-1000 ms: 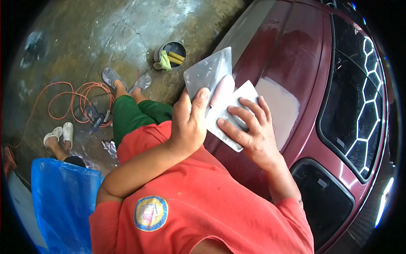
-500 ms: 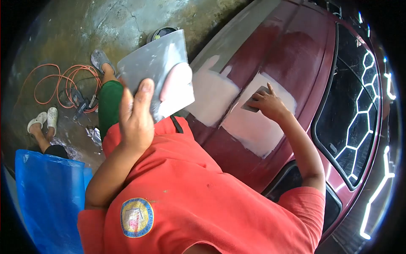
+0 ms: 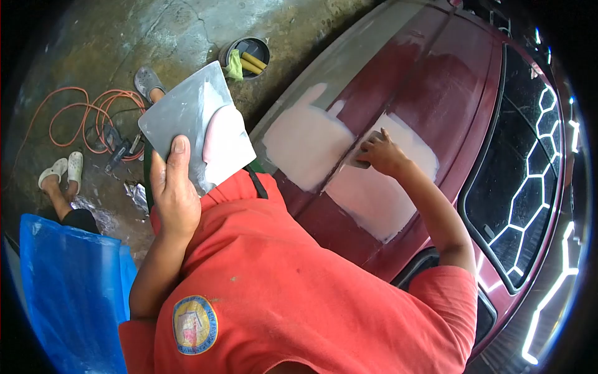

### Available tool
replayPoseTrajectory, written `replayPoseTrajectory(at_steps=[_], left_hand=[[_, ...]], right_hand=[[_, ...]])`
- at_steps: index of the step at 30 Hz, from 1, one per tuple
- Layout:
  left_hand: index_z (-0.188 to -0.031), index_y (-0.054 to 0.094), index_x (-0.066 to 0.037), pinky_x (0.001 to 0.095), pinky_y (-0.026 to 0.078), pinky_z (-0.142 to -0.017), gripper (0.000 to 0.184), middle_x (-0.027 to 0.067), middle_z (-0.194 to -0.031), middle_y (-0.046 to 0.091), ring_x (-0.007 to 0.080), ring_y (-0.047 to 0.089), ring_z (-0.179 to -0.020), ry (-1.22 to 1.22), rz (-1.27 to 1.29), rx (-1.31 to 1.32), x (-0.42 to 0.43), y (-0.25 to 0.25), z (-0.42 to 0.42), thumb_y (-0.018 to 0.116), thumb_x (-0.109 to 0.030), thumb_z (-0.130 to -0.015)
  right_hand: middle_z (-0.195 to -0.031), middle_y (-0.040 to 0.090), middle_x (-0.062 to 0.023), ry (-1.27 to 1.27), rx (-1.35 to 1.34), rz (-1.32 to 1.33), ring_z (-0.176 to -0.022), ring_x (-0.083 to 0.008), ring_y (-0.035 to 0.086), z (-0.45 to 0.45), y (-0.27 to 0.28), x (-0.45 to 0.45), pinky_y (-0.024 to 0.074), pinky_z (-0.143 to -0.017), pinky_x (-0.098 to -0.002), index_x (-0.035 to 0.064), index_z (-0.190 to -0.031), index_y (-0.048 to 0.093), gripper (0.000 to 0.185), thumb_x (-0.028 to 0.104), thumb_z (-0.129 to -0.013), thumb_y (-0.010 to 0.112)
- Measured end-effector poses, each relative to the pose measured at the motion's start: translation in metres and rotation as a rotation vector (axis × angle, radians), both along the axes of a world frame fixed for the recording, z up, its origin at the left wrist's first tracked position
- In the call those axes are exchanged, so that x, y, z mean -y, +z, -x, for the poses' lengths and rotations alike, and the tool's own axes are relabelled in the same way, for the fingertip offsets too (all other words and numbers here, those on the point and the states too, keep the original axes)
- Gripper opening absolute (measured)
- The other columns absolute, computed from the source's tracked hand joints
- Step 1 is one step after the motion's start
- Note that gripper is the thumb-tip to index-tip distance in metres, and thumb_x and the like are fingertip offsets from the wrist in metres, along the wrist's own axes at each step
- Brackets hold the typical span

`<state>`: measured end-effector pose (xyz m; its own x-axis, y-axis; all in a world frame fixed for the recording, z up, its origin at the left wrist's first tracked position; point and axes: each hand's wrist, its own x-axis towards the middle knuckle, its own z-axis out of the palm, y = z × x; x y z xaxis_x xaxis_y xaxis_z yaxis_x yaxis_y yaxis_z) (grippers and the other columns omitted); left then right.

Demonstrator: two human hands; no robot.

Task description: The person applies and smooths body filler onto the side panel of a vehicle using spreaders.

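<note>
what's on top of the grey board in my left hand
Pinkish paste sits on the grey board; the surface beneath the paste and the board's underside are hidden.

one grey board (image 3: 177, 109) bearing pink paste (image 3: 215, 132), gripped in the left hand (image 3: 177, 198), thumb over its lower edge. one small grey spreader (image 3: 359, 164), under the fingers of the right hand (image 3: 385, 154), at a pale patch (image 3: 374, 202) on a maroon car (image 3: 405, 75). on the floor (image 3: 168, 53): one round tub (image 3: 267, 51), yellow pieces inside.

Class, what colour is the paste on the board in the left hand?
The paste is pale pink, whitish in places, best seen in the head view.
</note>
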<state>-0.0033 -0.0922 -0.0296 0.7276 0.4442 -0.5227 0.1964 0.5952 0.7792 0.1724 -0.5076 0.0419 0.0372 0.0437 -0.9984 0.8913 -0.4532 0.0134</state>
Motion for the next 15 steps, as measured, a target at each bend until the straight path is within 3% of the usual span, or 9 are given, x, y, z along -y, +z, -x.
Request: replayPoseTrajectory(at_steps=[3,8,9,11,15], left_hand=[[-0.131,0.055,0.009,0.0366,0.044,-0.105,0.036,0.0229,-0.137,0.05,0.0258,0.055,-0.123,-0.093,-0.084,-0.071,0.0,-0.028,0.022,0.052,-0.012,-0.103],[-0.133,0.053,0.009,0.0348,0.041,-0.107,0.038,0.0216,-0.138,0.05,0.0242,0.053,-0.125,-0.036,0.25,-0.051,0.007,0.003,-0.016,0.052,-0.014,-0.103],[-0.133,0.053,0.009,0.035,0.04,-0.108,0.038,0.0217,-0.138,0.05,0.0243,0.052,-0.125,-0.011,0.326,-0.066,0.006,0.005,-0.018,0.052,-0.015,-0.103],[-0.133,0.053,0.009,0.0353,0.039,-0.108,0.04,0.0222,-0.138,0.05,0.0245,0.05,-0.127,0.029,0.227,-0.081,0.01,0.016,-0.028,0.053,-0.017,-0.103],[-0.133,0.052,0.01,0.0351,0.037,-0.109,0.043,0.0226,-0.139,0.049,0.0243,0.05,-0.127,0.002,0.141,-0.106,0.001,0.014,-0.019,0.055,-0.02,-0.102]], right_hand=[[-0.127,0.06,0.0008,-0.037,-0.006,0.026,-0.128,-0.0233,0.052,-0.002,0.042,-0.01,0.0212,-0.119,-0.0613,0.0337,-0.123,0.065,0.039,0.014,-0.091,0.054],[-0.124,0.061,0.0011,-0.074,-0.016,0.005,-0.127,-0.0227,0.053,-0.007,0.133,-0.016,0.0216,-0.119,-0.0618,0.0327,-0.12,0.067,0.039,0.012,-0.089,0.055],[-0.124,0.061,0.0009,-0.066,-0.035,0.026,-0.126,-0.0227,0.053,-0.007,0.136,-0.017,0.0214,-0.119,-0.0615,0.033,-0.119,0.068,0.039,0.011,-0.089,0.055],[-0.125,0.061,0.0004,-0.037,-0.074,0.049,-0.126,-0.0228,0.053,-0.015,0.129,-0.023,0.0208,-0.119,-0.0609,0.0337,-0.119,0.069,0.04,0.011,-0.089,0.055],[-0.129,0.058,-0.0006,-0.052,0.036,-0.049,-0.128,-0.0237,0.051,-0.028,0.074,-0.011,0.0188,-0.121,-0.0588,0.0352,-0.122,0.068,0.044,0.01,-0.09,0.053]])
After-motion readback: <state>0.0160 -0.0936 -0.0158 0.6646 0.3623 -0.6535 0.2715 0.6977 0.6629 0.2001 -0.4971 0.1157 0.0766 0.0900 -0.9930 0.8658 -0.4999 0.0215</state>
